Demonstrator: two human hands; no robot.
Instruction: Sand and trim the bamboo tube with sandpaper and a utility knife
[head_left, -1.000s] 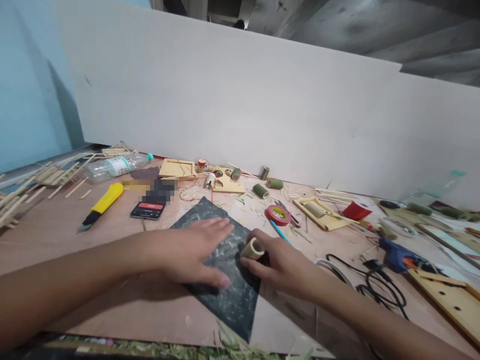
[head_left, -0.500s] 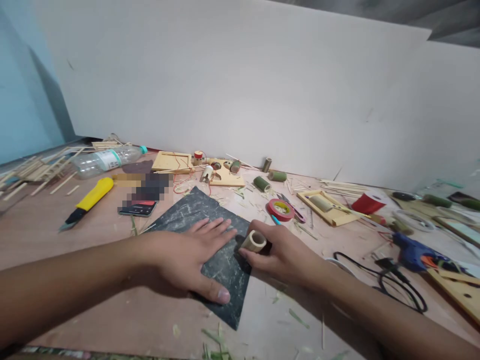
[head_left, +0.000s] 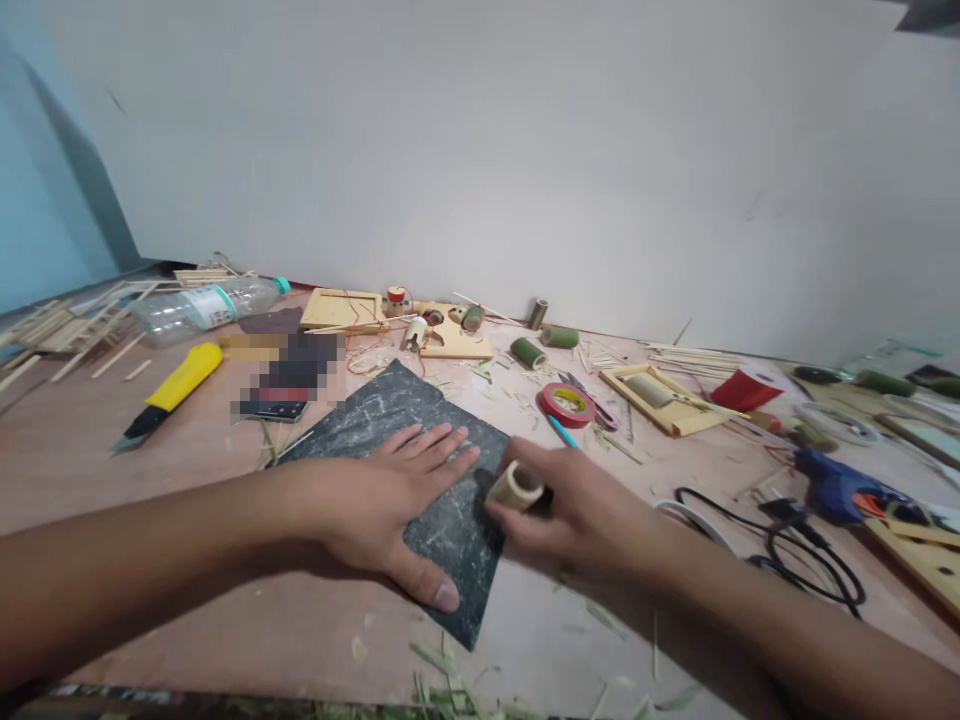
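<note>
My left hand lies flat with fingers stretched out on a dark grey sandpaper sheet, pressing it to the wooden table. My right hand is closed round a short pale bamboo tube, holding it against the sheet's right edge. The tube's open end faces up and left.
A yellow utility knife, a phone and a plastic bottle lie at the left. Red tape, green bamboo pieces, small wooden frames, a blue glue gun with black cord fill the right. A white wall board backs the table.
The view has tilted downward a little. My right hand with the bamboo tube has shifted slightly along the sandpaper's right edge; my left hand stays flat on the sheet.
</note>
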